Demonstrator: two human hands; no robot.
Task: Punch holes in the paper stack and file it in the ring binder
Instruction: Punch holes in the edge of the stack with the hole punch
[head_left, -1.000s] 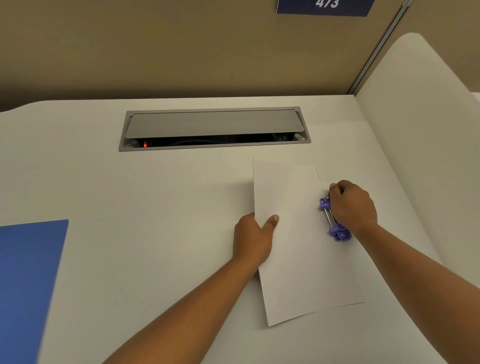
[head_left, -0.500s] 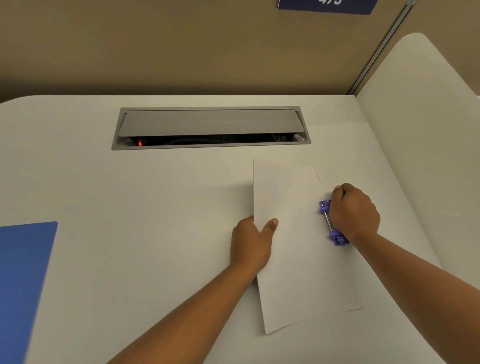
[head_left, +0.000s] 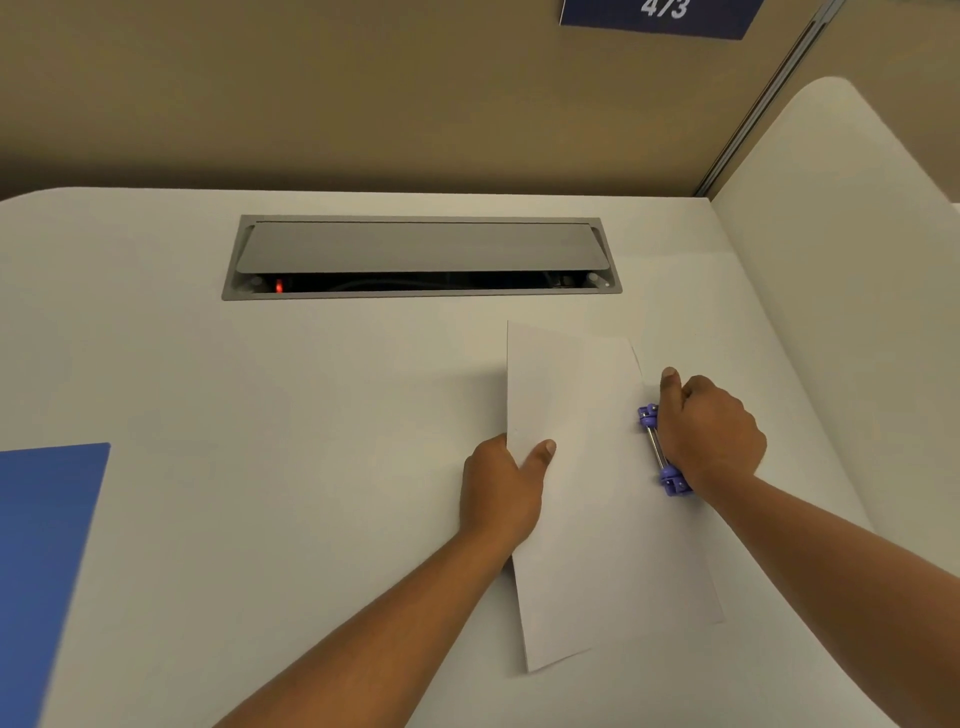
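A white paper stack (head_left: 592, 483) lies on the white desk (head_left: 260, 415), its left edge lifted slightly. My left hand (head_left: 506, 488) grips that left edge, thumb on top. At the paper's right edge sits a purple hole punch (head_left: 658, 449) with a metal rod. My right hand (head_left: 711, 431) is closed over it and covers most of it, thumb pointing up along the paper's edge. A blue ring binder (head_left: 47, 561) lies flat at the far left edge of the view, partly cut off.
A grey cable hatch (head_left: 421, 257) with a small red light is set into the desk behind the paper. A white curved divider (head_left: 857, 312) rises on the right. A tan wall with a blue sign (head_left: 660, 15) stands behind.
My right thumb has lifted off the punch and now points up. The paper and my left hand have barely shifted; the view moved slightly.
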